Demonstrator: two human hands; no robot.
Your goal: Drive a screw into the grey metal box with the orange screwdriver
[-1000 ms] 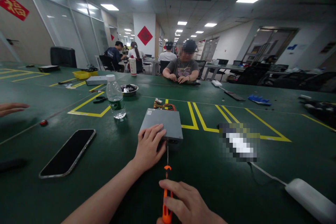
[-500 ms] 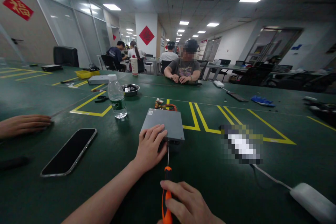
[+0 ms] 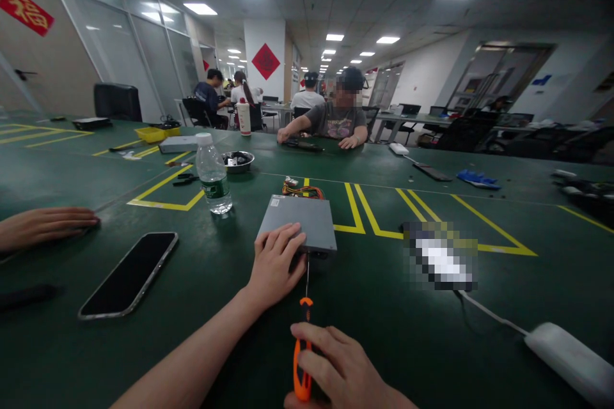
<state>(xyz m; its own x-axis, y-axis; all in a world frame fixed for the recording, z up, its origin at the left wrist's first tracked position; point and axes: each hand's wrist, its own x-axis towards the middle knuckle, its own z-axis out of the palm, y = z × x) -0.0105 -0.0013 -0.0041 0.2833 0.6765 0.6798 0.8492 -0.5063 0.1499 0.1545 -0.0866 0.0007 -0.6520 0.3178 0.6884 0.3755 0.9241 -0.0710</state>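
Note:
A grey metal computer power supply [image 3: 304, 220] lies flat on the green table, its bundle of coloured cables [image 3: 304, 190] at the far side. My left hand [image 3: 278, 262] grips its near left corner, fingers over the top and thumb low at the near face. In my right hand [image 3: 340, 364] is an orange and black screwdriver [image 3: 302, 367], held between thumb and fingers. Its shaft points away from me and reaches the near face of the power supply, beside my left thumb. The tip's exact contact point is hidden.
Left of the power supply stand a water bottle [image 3: 213, 176] and a metal bowl [image 3: 237, 162]. A phone [image 3: 129, 275] lies nearer, beside another person's hand [image 3: 48, 227]. A white cabled device [image 3: 568, 361] is at right. Across the table sits a person [image 3: 336, 118].
The screwdriver handle has turned slightly in my right hand. My left hand stays on the power supply. The person opposite has moved one hand leftward to a dark object on the table.

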